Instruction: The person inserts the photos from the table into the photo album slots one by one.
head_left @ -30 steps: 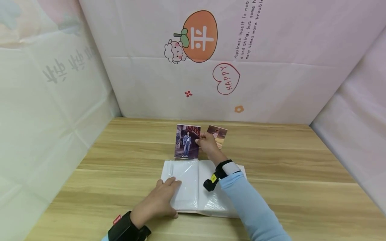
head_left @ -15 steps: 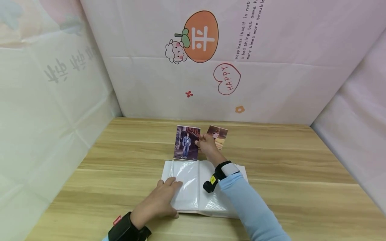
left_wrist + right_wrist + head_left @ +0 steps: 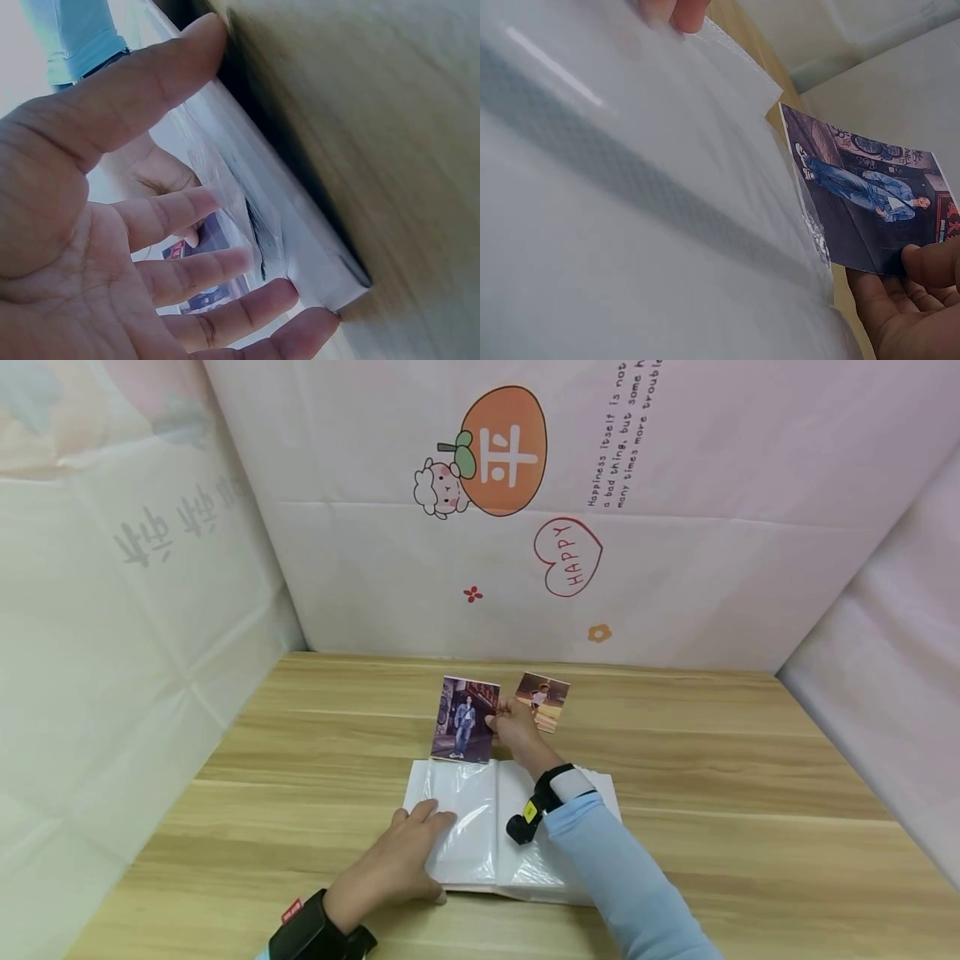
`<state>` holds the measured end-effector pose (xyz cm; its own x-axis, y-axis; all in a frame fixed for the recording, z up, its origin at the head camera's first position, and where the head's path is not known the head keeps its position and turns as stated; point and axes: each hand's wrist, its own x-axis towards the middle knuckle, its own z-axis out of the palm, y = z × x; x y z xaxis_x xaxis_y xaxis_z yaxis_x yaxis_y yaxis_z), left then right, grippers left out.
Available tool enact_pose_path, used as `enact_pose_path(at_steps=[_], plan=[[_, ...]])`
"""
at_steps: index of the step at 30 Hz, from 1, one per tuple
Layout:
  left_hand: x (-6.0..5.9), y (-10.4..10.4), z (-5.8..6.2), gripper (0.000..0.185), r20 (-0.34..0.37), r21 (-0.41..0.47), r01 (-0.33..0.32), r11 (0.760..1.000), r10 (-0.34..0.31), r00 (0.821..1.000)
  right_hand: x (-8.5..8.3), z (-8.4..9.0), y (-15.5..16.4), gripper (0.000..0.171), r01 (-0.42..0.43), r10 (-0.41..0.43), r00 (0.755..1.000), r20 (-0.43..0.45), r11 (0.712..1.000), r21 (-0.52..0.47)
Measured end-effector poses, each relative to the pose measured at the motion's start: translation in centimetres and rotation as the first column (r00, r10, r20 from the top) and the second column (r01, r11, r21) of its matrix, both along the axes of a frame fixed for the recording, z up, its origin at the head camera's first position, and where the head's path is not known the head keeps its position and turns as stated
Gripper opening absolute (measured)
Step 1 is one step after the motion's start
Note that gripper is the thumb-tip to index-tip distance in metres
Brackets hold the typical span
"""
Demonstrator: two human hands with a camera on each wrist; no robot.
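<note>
A photo album (image 3: pixel 462 852) lies spread on the table, its pages white under clear plastic sleeves. My left hand (image 3: pixel 397 860) rests on the left page with fingers spread and fairly straight; the thumb is by the album's near edge. In the left wrist view the album's edge (image 3: pixel 300 202) runs close beside the fingertips. My right hand (image 3: pixel 517 727) pinches a photo (image 3: pixel 461 722) of a standing person in denim by its right side, thumb in front and fingers behind. The photo's bottom edge is right at the top of the left page's sleeve (image 3: pixel 810 232).
A second, smaller-looking photo (image 3: pixel 551 697) lies on the table behind my right hand, partly covered by it. The wooden table (image 3: pixel 712 760) extends to both sides. White printed cloth (image 3: pixel 360 577) hangs as walls at the back and sides.
The photo in my right hand has come slightly down toward the album, its bottom edge now overlapping the top of the left page. My left hand stays on the page.
</note>
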<state>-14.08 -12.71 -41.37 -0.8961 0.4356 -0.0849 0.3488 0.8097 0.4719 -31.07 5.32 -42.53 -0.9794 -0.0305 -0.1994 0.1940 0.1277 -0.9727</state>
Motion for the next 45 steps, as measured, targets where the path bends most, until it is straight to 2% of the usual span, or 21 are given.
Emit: enact_pose_path(at_steps=[12,15,20,23,30,38,45], plan=[[0.0,0.0,0.0,0.093,-0.027,-0.013,0.004,1.000,-0.004,1.000,0.0,-0.3,0.5,0.011,-0.031,0.031,1.000,0.003,0.999,0.031],[0.1,0.0,0.0,0.094,-0.024,-0.014,0.003,1.000,-0.004,1.000,0.0,-0.2,0.6,0.025,-0.033,0.034,0.999,-0.013,0.999,0.043],[0.2,-0.2,0.0,0.097,-0.017,0.001,0.001,1.000,-0.001,1.000,-0.1,-0.3,0.9,0.066,-0.068,0.073,0.994,-0.086,0.996,0.061],[0.3,-0.3,0.0,0.097,-0.002,0.010,-0.003,1.000,0.003,1.000,-0.2,-0.2,1.1,0.077,-0.112,0.119,0.985,-0.125,0.992,0.066],[0.3,-0.4,0.0,0.093,-0.004,0.018,-0.015,1.000,0.015,1.000,-0.3,0.3,1.2,0.070,-0.201,0.214,0.968,-0.135,0.974,0.102],[0.3,-0.6,0.0,0.085,0.015,0.018,-0.033,0.999,0.033,0.999,-0.2,0.3,1.3,0.064,-0.196,0.222,0.964,-0.144,0.965,0.173],[0.4,-0.6,0.1,0.083,0.008,0.011,-0.026,1.000,0.026,1.000,-0.4,0.1,1.2,0.064,-0.213,0.237,0.960,-0.148,0.964,0.160]])
